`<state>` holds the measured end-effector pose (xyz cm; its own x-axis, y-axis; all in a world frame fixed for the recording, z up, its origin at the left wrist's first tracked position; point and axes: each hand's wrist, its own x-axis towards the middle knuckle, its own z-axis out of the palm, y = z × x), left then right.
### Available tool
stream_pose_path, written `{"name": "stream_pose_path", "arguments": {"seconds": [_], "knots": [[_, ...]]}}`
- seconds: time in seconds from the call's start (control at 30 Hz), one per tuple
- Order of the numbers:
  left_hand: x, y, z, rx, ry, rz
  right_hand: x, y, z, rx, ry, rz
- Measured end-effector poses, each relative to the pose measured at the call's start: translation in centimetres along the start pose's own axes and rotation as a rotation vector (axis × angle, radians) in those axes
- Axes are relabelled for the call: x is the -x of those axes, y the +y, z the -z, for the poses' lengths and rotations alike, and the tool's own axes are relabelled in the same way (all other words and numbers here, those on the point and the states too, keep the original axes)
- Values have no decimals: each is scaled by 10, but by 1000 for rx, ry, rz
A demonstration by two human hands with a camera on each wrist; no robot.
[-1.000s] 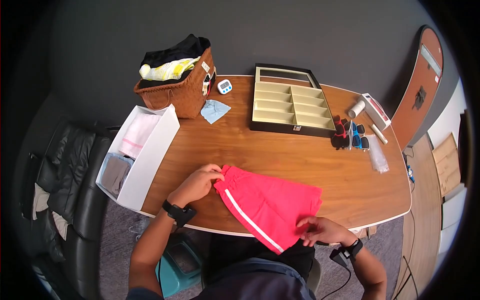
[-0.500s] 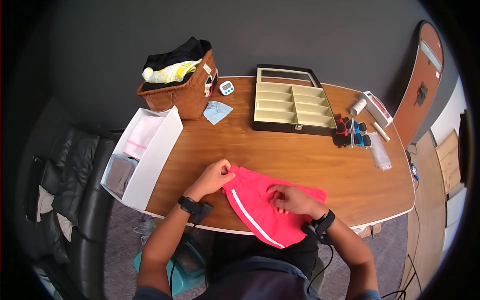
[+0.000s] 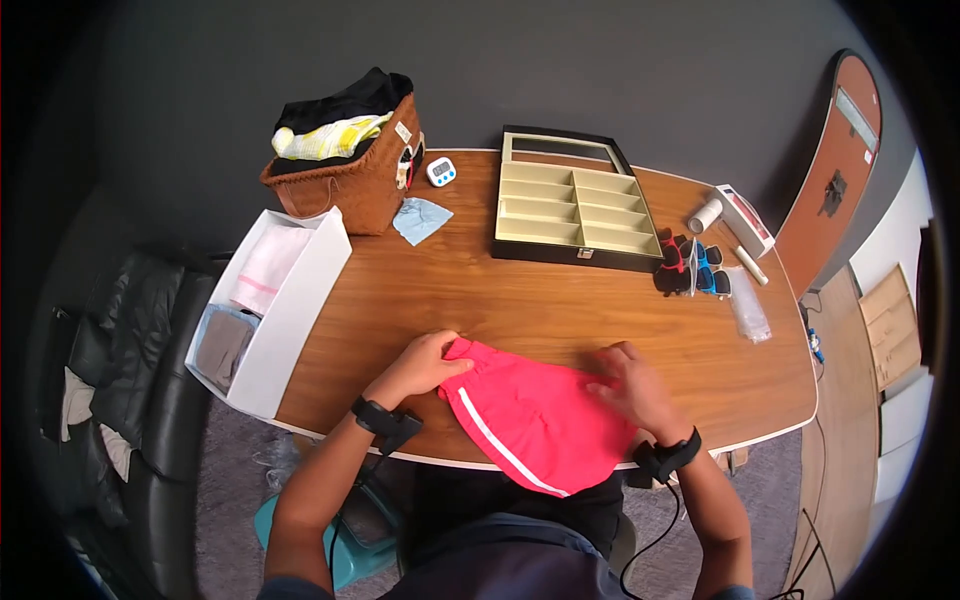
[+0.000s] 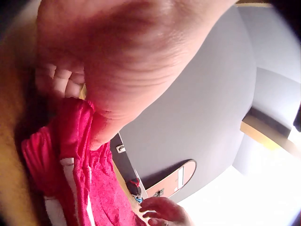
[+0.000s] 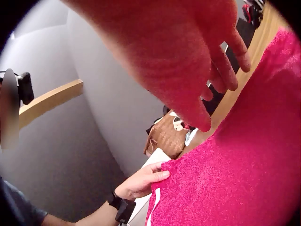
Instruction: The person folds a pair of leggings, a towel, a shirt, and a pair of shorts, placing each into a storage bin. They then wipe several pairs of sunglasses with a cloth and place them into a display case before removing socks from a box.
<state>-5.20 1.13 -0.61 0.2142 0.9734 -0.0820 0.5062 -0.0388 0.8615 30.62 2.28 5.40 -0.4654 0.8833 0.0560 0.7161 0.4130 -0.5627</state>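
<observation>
A pair of bright pink shorts (image 3: 545, 415) with a white side stripe lies at the table's front edge, its lower part reaching past the edge toward the person's lap. My left hand (image 3: 425, 364) pinches the gathered waistband corner between thumb and fingers; the left wrist view shows the folded waistband (image 4: 75, 122) under the thumb. Over the right end of the cloth hovers my right hand (image 3: 640, 392), its fingers loosely spread. In the right wrist view these fingers (image 5: 225, 70) hold nothing and stand above the fabric.
On the left stand a white box (image 3: 300, 320) of folded cloths and a wicker basket (image 3: 370, 200) of clothes. Behind are a timer (image 3: 441, 172), a blue cloth (image 3: 422, 220) and a compartment case (image 3: 578, 250). Sunglasses (image 3: 705, 268) and a plastic sleeve (image 3: 748, 305) lie at right.
My right hand went from the shorts' lower right edge to their middle, then out to the upper right end. My left hand stays on the waistband corner.
</observation>
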Motion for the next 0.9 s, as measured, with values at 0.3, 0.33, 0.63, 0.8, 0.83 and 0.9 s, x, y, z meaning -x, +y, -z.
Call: {"name": "stream_pose_path", "arguments": {"seconds": [0.3, 0.33, 0.63, 0.8, 0.83, 0.9], "knots": [[-2, -11, -3, 24, 13, -1, 34, 37, 15, 121, -77, -26], [0, -10, -3, 21, 14, 2, 34, 39, 14, 105, -70, 11], [-1, -10, -2, -28, 42, 44, 6, 47, 24, 60, -86, -81], [9, 15, 0, -63, 78, -1, 2, 10, 24, 243, 82, 69], [7, 18, 2, -68, 77, -1, 1, -5, 24, 199, 46, 59], [3, 24, 4, -5, 133, -8, -5, -2, -6, -98, -128, 198]]}}
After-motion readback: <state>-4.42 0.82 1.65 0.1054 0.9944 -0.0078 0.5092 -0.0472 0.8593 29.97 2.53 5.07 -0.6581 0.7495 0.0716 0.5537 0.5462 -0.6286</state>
